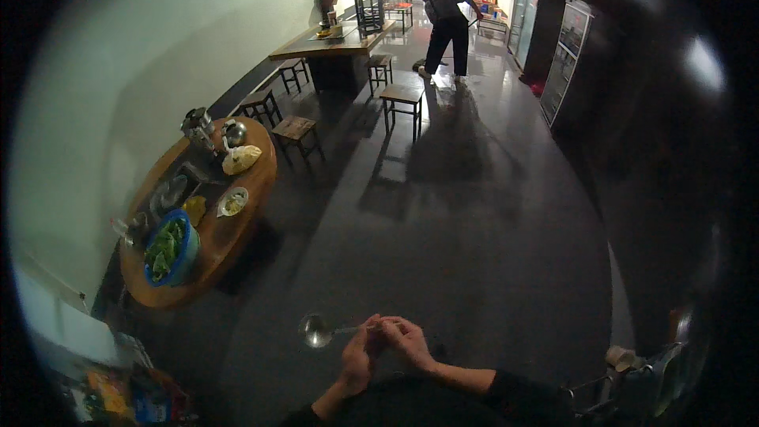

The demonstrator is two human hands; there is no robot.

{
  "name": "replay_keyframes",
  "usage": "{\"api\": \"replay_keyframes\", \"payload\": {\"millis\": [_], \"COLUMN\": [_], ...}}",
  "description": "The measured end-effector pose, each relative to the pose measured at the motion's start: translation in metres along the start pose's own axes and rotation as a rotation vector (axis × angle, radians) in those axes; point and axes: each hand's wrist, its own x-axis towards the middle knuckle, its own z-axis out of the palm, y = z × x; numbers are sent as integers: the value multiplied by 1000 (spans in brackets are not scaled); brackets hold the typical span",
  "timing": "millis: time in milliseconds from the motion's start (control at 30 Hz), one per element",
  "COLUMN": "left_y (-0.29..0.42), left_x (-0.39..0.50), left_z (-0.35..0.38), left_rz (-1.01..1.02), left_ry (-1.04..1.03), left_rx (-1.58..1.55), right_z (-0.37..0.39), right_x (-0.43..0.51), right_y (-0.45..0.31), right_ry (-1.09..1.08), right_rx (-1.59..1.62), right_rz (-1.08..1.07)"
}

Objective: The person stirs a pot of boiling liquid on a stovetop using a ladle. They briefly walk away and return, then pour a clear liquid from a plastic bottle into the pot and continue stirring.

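Note:
A metal ladle (316, 331) with a round, shiny bowl points to the left in front of me. Its handle runs into my two hands, which meet at the bottom centre of the view. My left hand (357, 356) is closed around the handle. My right hand (409, 341) touches the left one, with its fingers curled at the handle's end; whether it grips the handle or something small is hidden by the fingers. Dark sleeves cover both forearms.
At left, a wooden table (267, 190) bears a blue-rimmed basin of leafy greens (166, 249), a white dish (233, 201), a plastic bag (242, 160) and metal pots (197, 121). Stools (403, 93) stand ahead. Farther off, a person (447, 24) bends over a long-handled tool. Cabinets (568, 59) line the right.

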Motion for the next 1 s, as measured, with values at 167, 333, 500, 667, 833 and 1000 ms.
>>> {"api": "replay_keyframes", "payload": {"millis": [167, 333, 500, 667, 833, 1000], "left_y": [43, 115, 193, 203, 239, 326], "left_x": [6, -10, -75, -132, -172, -187], "left_z": [-87, -190, -275, -359, -448, -522], "left_rz": [112, 351, 431, 690, 843, 738], "left_ry": [27, 310, 788, 976, 868, 792], "left_rx": [-185, 83, -247, -425, -365, -474], "right_z": [72, 188, 348, 472, 573, 665], "right_x": [49, 136, 196, 210, 218, 246], "right_y": [31, 72, 113, 166, 219, 232], "right_ry": [-272, -610, -1160, -1556, -1665, -1502], "right_rx": [-299, -475, -318, -323, -445, -470], "right_rz": [-271, -514, -207, -17, 30, 2]}}
